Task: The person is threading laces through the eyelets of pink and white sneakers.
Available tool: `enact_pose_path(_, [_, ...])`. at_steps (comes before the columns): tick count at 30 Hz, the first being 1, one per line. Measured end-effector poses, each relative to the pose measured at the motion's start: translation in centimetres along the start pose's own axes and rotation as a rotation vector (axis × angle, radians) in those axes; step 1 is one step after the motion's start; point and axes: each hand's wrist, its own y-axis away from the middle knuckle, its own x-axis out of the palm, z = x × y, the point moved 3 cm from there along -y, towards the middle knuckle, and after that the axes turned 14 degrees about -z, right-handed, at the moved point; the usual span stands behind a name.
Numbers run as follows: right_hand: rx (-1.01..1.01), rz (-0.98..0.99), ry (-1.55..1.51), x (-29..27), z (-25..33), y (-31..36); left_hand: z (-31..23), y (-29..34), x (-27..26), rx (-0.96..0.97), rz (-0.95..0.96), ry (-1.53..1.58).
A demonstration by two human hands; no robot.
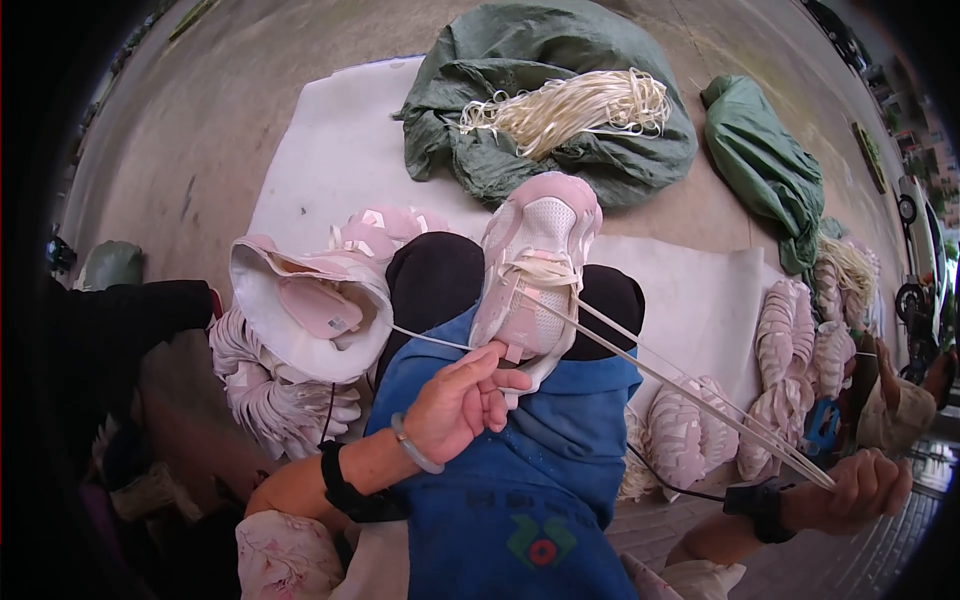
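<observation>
A pink and white shoe upper [540,240] lies over my lap, between my knees, with a pale shoelace [545,272] threaded across its front. My left hand [462,405], palm turned up and fingers curled, holds the upper's near end beside a small pink tab. Out to the far right, my right hand [868,488] is closed round long strands of the lace, drawn taut from the upper. A thin white cord [430,338] runs from near my left fingers toward a white-lined bag [310,315] with a pink piece inside.
A bundle of cream laces [580,110] rests on a green sack [500,60] ahead. Another green sack [765,165] stands at the right. Stacked pink uppers sit at the left [265,385] and right [785,360]. A white sheet [330,130] covers some floor.
</observation>
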Motion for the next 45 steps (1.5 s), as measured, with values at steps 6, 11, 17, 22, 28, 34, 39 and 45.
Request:
enact_pose_path(6, [-0.504, 0.037, 0.306, -1.5, -2.2, -5.4, -0.1, -0.3, -0.1, -0.017, 0.016, -0.001])
enact_pose_path(11, [-0.746, 0.253, -0.328, -1.1, 1.4, -6.8, 1.1, -1.0, -1.3, -0.102, 0.045, 0.161])
enact_pose_path(17, [0.81, 1.224, -1.056, 4.7, 11.5, 7.9, 0.8, -1.5, -2.2, -0.054, -0.028, 0.065])
enact_pose_path(22, [-0.077, 1.604, -0.535, 6.6, 17.9, 20.6, 1.3, -1.7, -2.3, -0.02, -0.027, 0.077])
enact_pose_path(28, [-0.14, 1.628, -0.557, 8.5, 16.9, 24.0, 0.4, -0.6, -0.4, -0.003, -0.01, -0.015])
enact_pose_path(34, [-0.077, 1.667, -0.555, 8.6, 17.2, 25.0, 0.9, -1.3, -0.6, 0.002, -0.021, 0.017])
enact_pose_path(39, [-0.089, 1.614, -0.65, 9.2, 16.6, 25.4, 1.0, -2.2, -0.2, -0.01, 0.035, 0.142])
enact_pose_path(45, [-0.099, 1.646, -0.654, 9.7, 16.6, 24.8, 1.4, -3.3, 1.1, -0.022, -0.079, 0.16])
